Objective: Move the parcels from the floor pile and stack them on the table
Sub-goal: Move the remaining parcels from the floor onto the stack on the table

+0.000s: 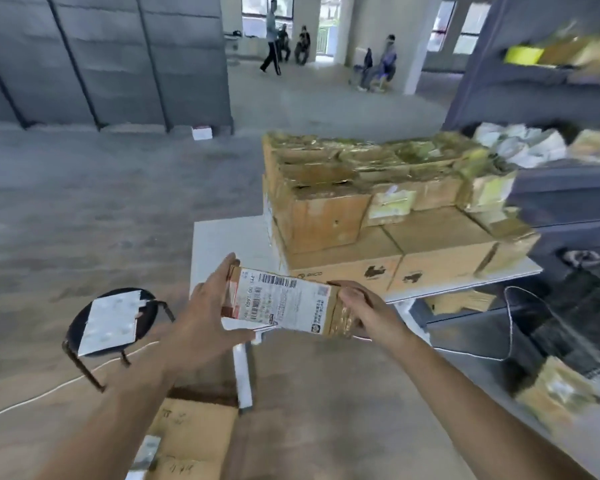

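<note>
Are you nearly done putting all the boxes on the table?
Well along, but not finished. Done: a tall stack of parcels sits on the white table. In hand: one labelled parcel, with the left hand pressing one end and the right hand gripping the other, not yet set down. Left: at least a brown box on the floor below and a taped parcel on the floor to the right.

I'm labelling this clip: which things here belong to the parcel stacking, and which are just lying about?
Job: held parcel, gripped by the right hand and pressed by the left hand; stacked parcels; table.
Lying about: stool; white cable.
</note>
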{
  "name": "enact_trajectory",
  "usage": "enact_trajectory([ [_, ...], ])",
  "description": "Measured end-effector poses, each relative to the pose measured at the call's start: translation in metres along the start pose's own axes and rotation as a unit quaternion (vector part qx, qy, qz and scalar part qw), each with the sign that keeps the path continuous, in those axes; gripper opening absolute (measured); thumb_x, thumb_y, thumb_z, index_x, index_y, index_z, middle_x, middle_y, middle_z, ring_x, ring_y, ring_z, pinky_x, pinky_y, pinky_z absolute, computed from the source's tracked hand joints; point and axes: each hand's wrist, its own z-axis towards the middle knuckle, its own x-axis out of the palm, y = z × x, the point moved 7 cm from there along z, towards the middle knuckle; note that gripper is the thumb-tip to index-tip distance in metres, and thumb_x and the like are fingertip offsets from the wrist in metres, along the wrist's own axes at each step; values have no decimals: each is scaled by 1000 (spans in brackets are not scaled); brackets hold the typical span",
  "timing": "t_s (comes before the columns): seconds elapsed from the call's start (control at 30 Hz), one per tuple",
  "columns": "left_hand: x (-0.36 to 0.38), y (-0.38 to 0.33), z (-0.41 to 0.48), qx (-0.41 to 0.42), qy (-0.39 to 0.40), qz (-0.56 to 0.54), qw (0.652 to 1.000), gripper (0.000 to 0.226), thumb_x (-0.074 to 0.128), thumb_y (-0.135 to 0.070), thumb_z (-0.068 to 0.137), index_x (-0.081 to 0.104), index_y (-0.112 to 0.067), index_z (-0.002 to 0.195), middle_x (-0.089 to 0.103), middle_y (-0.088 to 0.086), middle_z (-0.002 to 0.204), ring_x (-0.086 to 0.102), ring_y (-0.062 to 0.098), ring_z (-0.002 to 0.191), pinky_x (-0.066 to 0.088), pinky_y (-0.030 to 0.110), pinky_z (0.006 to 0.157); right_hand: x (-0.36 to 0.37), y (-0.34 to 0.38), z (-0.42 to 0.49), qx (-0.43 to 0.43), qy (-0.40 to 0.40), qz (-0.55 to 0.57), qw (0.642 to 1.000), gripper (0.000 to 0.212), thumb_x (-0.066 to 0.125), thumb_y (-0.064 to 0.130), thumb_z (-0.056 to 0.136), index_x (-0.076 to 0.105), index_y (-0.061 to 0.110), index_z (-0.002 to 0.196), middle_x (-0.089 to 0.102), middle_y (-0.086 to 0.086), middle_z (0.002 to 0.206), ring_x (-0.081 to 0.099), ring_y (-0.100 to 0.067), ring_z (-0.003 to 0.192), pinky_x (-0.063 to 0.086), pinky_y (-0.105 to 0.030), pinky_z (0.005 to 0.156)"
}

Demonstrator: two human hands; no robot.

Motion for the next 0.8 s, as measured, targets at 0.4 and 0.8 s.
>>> enact_trajectory([
  [0.4, 198, -183, 123, 20, -1, 3, 1000, 84, 88, -28, 60, 34, -50, 121, 49, -28, 114, 55, -2, 102, 44, 18, 81, -289, -46, 9, 17, -139, 72, 987, 45, 55, 70, 78, 62, 36, 107, 68, 12, 112, 57, -12, 113, 41, -35, 104],
  [0.8, 258, -207, 253, -1, -26, 66, 997, 80, 77, -41, 71, 27, -31, 134, 48, -12, 130, 58, 17, 105, 49, 34, 84, -396, -14, 107, -120, -104, -229, 960, 79, 64, 51, 86, 20, 38, 150, 22, 17, 151, 28, -6, 137, 31, -35, 113],
])
